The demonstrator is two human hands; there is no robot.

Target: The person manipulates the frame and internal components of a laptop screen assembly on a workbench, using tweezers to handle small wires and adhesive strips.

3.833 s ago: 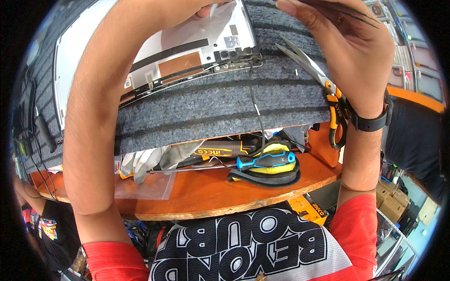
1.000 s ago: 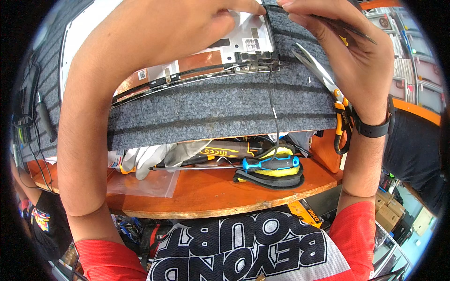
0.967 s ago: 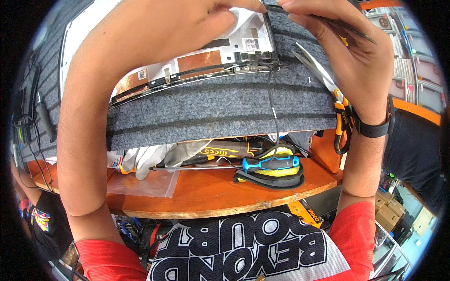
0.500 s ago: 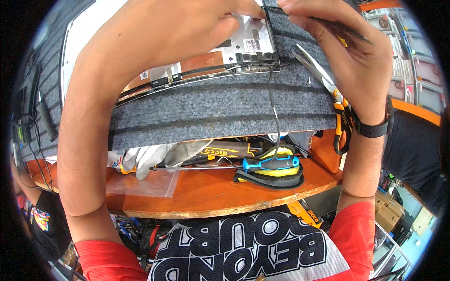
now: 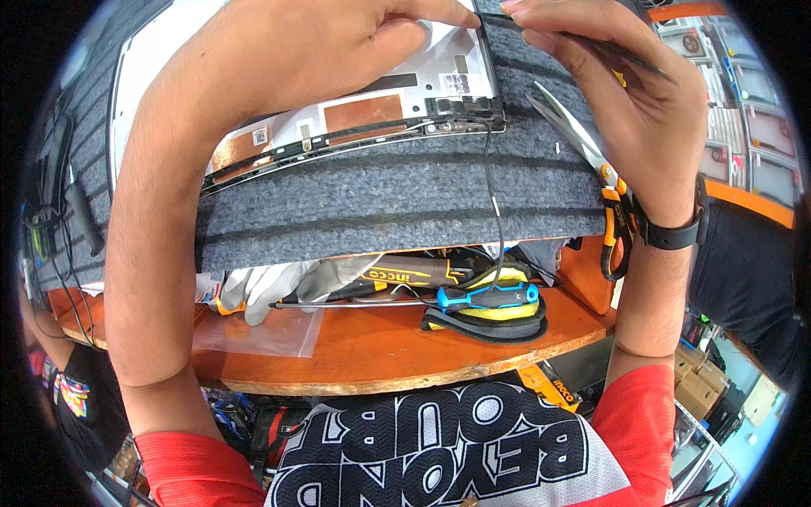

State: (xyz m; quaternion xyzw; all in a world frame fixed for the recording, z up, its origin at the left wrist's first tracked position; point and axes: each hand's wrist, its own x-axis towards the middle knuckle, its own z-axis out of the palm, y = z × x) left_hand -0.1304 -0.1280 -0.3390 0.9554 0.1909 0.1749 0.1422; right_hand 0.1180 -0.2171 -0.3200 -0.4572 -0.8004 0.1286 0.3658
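My left hand [image 5: 338, 46] reaches over a laptop screen lid [image 5: 456, 63], its index fingertip on the lid's black right edge and its thumb apart, gripping nothing. The lid shows a silvery inner face, copper foil patches and a hinge at its near right corner. Just right of that edge, my right hand [image 5: 634, 93] is closed with thumb and fingers together. A slim dark tool [image 5: 621, 56], possibly tweezers, lies along its fingers; its tip is hard to make out. Scissors [image 5: 583, 139] with orange and black handles lie on the mat beside my right wrist.
Grey ribbed mat [image 5: 363, 198] covers the bench. A thin black cable [image 5: 495, 190] hangs from the lid's corner over the mat's edge. The wooden shelf [image 5: 372, 355] below holds a blue screwdriver [image 5: 488, 296], gloves [image 5: 262, 283] and a plastic bag [image 5: 262, 331]. Another person's sleeve [image 5: 89, 406] shows at left.
My left hand has lifted and shifted slightly up, uncovering more of the copper foil. Its index finger now lies straighter along the lid's edge. My right hand is almost still.
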